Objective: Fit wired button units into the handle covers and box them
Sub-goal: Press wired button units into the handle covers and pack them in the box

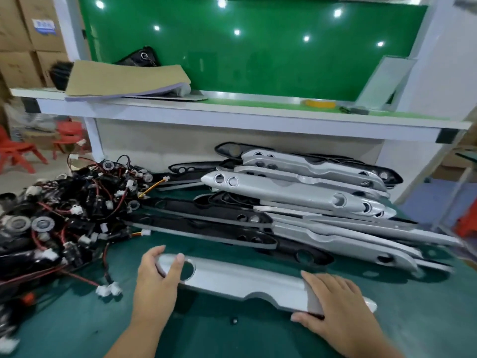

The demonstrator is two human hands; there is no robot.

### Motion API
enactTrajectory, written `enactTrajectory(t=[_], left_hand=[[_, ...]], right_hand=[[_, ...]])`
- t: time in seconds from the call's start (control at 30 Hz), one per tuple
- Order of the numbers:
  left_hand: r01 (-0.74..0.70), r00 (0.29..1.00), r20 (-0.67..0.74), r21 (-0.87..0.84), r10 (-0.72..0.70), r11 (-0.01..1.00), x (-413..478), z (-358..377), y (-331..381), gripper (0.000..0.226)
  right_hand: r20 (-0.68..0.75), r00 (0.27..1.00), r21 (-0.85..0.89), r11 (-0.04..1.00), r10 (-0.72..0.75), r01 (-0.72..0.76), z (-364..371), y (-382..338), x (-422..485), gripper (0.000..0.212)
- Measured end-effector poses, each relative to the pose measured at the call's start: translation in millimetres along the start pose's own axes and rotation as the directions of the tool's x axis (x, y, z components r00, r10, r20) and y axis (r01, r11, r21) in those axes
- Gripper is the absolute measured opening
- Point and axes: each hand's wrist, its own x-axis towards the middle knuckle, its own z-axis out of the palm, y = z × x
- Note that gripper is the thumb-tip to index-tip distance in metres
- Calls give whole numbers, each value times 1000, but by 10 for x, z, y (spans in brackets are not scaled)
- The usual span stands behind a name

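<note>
The work surface (206, 332) is a dark green mat filling the lower half of the frame. A white shelf (232, 117) with a glossy green backboard (258, 60) spans the upper frame. It carries a bent cardboard sheet (124, 76) at upper left and a yellow tape roll (320, 103) at upper right. Cardboard boxes (23, 34) stand at the upper left corner, with red chairs (15, 151) below them.

A tangled pile of wired button units (64, 215) lies at the left. A stack of handle covers (309, 192), silver and black, occupies the centre right.

One silver handle cover (240, 282) lies across the lower centre, held at both ends. The left hand (157, 280) grips its left end, thumb beside the round hole. The right hand (333, 306) clasps its right end, fingers over the top and thumb at the near edge.
</note>
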Motion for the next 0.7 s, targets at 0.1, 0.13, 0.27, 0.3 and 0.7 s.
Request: enactTrajectory(t=[0.1,0.13,0.27,0.3,0.7], left_hand=[[-74,996,-46,-31,72,997,-144,-142,-10,57],[-106,992,-67,22,108,994,-186,-216,-23,55],[-117,974,-125,449,191,886,-109,-754,-181,36],[-60,989,-83,535,123,843,-51,-906,-263,40],[-401,916,307,679,258,615,-129,-669,-223,36]], right_hand=[[-95,995,-27,999,36,-39,-49,-128,-188,83],[-97,994,-34,998,55,-58,-77,-173,-262,81],[-209,967,2,989,144,-147,-48,-234,-521,85],[-235,958,8,986,162,-165,-37,-231,-565,88],[-204,909,151,929,363,-337,5,-185,-669,85]])
